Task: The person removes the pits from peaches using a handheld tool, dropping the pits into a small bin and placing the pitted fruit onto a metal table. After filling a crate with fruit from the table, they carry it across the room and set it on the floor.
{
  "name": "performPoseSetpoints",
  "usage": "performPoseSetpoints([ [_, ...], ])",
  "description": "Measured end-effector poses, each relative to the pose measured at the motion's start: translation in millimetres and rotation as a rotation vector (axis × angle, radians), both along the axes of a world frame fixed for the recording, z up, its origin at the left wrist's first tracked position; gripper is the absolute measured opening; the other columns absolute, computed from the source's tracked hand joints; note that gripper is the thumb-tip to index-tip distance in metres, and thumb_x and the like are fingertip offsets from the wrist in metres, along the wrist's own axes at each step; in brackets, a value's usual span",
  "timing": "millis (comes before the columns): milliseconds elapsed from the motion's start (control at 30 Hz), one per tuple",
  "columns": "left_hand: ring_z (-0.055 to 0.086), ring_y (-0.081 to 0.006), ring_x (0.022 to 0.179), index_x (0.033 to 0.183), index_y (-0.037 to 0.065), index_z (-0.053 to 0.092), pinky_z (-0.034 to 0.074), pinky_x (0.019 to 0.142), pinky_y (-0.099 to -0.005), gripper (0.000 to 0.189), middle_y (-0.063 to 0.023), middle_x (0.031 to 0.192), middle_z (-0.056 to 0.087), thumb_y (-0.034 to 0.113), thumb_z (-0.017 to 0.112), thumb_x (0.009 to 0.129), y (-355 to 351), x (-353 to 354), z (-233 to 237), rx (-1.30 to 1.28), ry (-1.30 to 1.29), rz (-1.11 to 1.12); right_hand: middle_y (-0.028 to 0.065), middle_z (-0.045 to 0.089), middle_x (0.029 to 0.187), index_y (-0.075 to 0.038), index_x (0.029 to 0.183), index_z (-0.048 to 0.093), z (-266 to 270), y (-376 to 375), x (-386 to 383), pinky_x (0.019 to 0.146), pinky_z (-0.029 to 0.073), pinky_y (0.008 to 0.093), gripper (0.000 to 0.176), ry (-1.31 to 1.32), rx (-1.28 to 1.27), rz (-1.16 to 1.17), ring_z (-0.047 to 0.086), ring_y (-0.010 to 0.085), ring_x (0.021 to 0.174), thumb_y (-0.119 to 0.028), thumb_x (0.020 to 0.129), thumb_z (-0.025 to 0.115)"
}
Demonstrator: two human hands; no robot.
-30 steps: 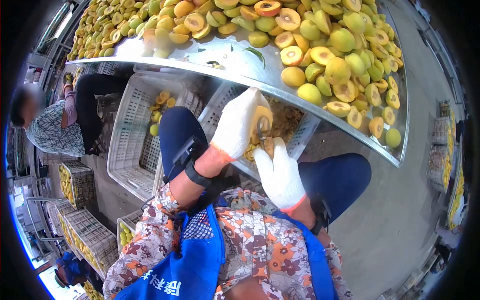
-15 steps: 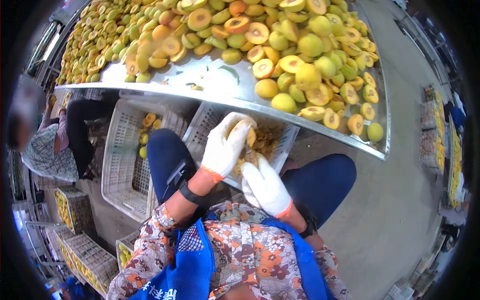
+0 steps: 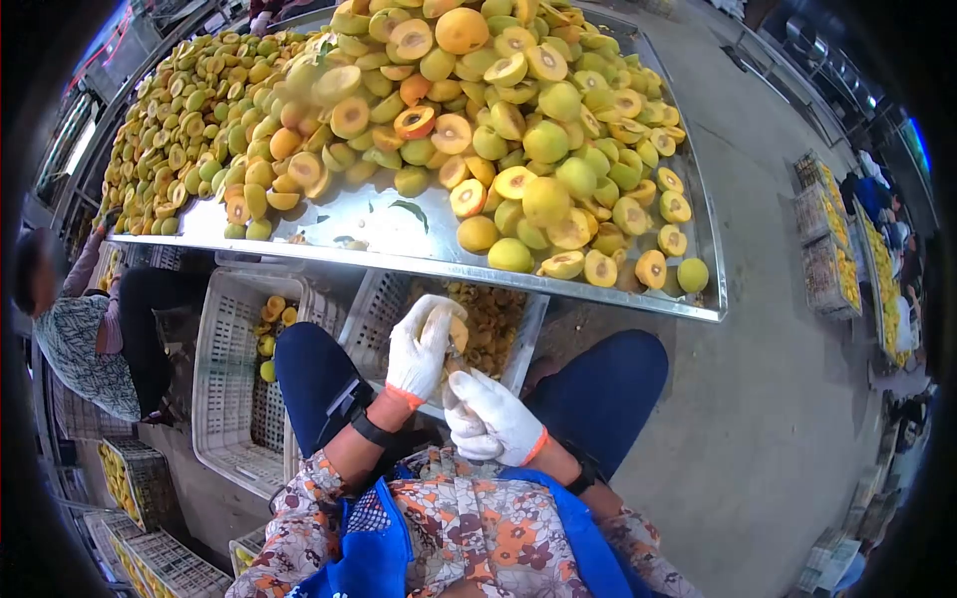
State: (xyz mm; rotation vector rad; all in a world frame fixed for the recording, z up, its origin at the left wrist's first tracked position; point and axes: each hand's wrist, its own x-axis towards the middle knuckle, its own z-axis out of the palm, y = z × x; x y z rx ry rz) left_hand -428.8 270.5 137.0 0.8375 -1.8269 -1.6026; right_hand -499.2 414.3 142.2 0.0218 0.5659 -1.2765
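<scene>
My left hand (image 3: pixel 420 349), in a white glove with an orange cuff, is closed round a yellow fruit half (image 3: pixel 458 333) above a crate. My right hand (image 3: pixel 491 418), gloved the same way, is closed round a small tool (image 3: pixel 454 361) whose tip meets the fruit. Most of the tool is hidden by my fingers. Beneath both hands, the white crate (image 3: pixel 533 334) holds peelings and fruit pieces (image 3: pixel 488 317). Beyond it, a metal tray table (image 3: pixel 399 261) bears a heap of halved and whole yellow-green fruit (image 3: pixel 546 143).
A second white crate (image 3: pixel 221 394) with a few fruit halves stands at my left. A co-worker (image 3: pixel 85 344) sits at the far left. Fruit-filled crates (image 3: pixel 125 478) stand at the lower left, others (image 3: pixel 829 264) at the right. My knees flank the peelings crate.
The view has shifted, so the table and crates sit lower and further left. Both hands stay together at the fruit half, and my right hand is turned more toward it.
</scene>
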Motion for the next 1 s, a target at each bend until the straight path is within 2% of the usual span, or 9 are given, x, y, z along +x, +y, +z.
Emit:
performPoseSetpoints([
  [267, 0.062, -0.0129, 0.075, 0.103, -0.001, 0.064, 0.05, 0.071, -0.0265, 0.038, -0.0086, 0.086, 0.068, 0.034, 0.047, 0.105, -16.6, 9.1, -5.2, 0.286, 0.284, -0.333, -0.0045, 0.039, 0.061, -0.012, 0.106, 0.058, -5.3, 0.1, -2.1, 0.037, 0.024, 0.022, 0.034, -0.227, -0.128, 0.09, 0.031, 0.0044, 0.038, -0.039, 0.111, 0.037],
  [533, 0.066, -0.0174, 0.082, 0.1, -0.003, 0.067, 0.052, 0.077, -0.0275, 0.046, -0.0105, 0.09, 0.069, 0.042, 0.056, 0.1, -57.9, 34.9, 2.5, 0.195, 0.224, -0.722, -0.0045, 0.04, 0.061, -0.008, 0.108, 0.057, -3.7, -4.7, 9.2, 0.035, 0.024, 0.0213, 0.038, -0.367, -0.187, 0.21, 0.03, 0.0037, 0.037, -0.04, 0.111, 0.038],
  [600, 0.065, -0.0183, 0.079, 0.099, -0.002, 0.065, 0.052, 0.075, -0.0281, 0.048, -0.0115, 0.09, 0.069, 0.044, 0.052, 0.102, -46.4, 39.1, 1.0, 0.137, 0.281, -0.683, -0.0058, 0.039, 0.061, -0.011, 0.104, 0.058, 2.6, -7.9, 6.8, 0.036, 0.021, 0.0215, 0.034, -0.335, -0.195, 0.242, 0.027, 0.0034, 0.038, -0.041, 0.11, 0.041],
  [667, 0.064, -0.019, 0.071, 0.098, 0.0, 0.063, 0.051, 0.067, -0.0287, 0.049, -0.012, 0.087, 0.068, 0.046, 0.046, 0.104, -22.0, 40.7, 3.0, 0.306, 0.444, -0.279, -0.007, 0.037, 0.06, -0.015, 0.101, 0.059, 8.6, -12.2, 5.2, 0.036, 0.019, 0.0217, 0.031, -0.311, -0.205, 0.272, 0.025, 0.0031, 0.039, -0.042, 0.109, 0.044],
  [733, 0.061, -0.0192, 0.064, 0.099, 0.007, 0.062, 0.05, 0.057, -0.028, 0.049, -0.0115, 0.082, 0.065, 0.052, 0.045, 0.104, -3.8, 33.7, 14.3, 0.916, 0.596, 0.056, -0.0065, 0.038, 0.06, -0.014, 0.1, 0.059, 10.9, -14.5, 6.2, 0.035, 0.019, 0.022, 0.031, -0.245, -0.29, 0.267, 0.025, 0.0031, 0.038, -0.04, 0.109, 0.045],
  [800, 0.062, -0.019, 0.065, 0.1, 0.008, 0.063, 0.052, 0.059, -0.0275, 0.044, -0.0101, 0.081, 0.065, 0.05, 0.049, 0.103, -21.2, 43.4, 6.5, 0.896, 0.68, 0.103, -0.0034, 0.04, 0.058, -0.007, 0.106, 0.056, 7.5, -15.0, 6.5, 0.034, 0.022, 0.0219, 0.032, -0.254, -0.301, 0.24, 0.028, 0.0041, 0.036, -0.038, 0.107, 0.049],
  [900, 0.064, -0.0144, 0.079, 0.105, 0.009, 0.063, 0.055, 0.064, -0.0285, 0.03, -0.0045, 0.083, 0.063, 0.036, 0.05, 0.105, -69.6, 74.3, 9.5, 0.313, 0.582, 0.468, -0.0027, 0.041, 0.06, -0.009, 0.103, 0.054, -0.6, -11.5, -4.6, 0.036, 0.025, 0.0218, 0.025, -0.08, -0.175, 0.095, 0.03, 0.0045, 0.038, -0.033, 0.107, 0.05],
  [967, 0.066, -0.0205, 0.08, 0.101, 0.007, 0.069, 0.053, 0.071, -0.0312, 0.028, -0.0089, 0.094, 0.069, 0.033, 0.058, 0.1, -124.3, 123.5, 12.6, -0.231, -0.027, 0.552, -0.0026, 0.042, 0.062, -0.009, 0.102, 0.053, -7.4, -6.3, -7.7, 0.035, 0.026, 0.0221, 0.023, 0.076, -0.116, 0.146, 0.03, 0.0047, 0.039, -0.032, 0.107, 0.051],
  [1000, 0.068, -0.0281, 0.086, 0.106, 0.01, 0.07, 0.054, 0.077, -0.0352, 0.021, -0.0118, 0.099, 0.07, 0.027, 0.064, 0.096, -141.6, 137.8, 17.6, -0.614, -0.599, 0.529, -0.0024, 0.043, 0.063, -0.009, 0.102, 0.052, -9.9, -3.8, -6.8, 0.035, 0.026, 0.0224, 0.021, 0.238, -0.052, 0.191, 0.031, 0.0049, 0.039, -0.03, 0.106, 0.051],
])
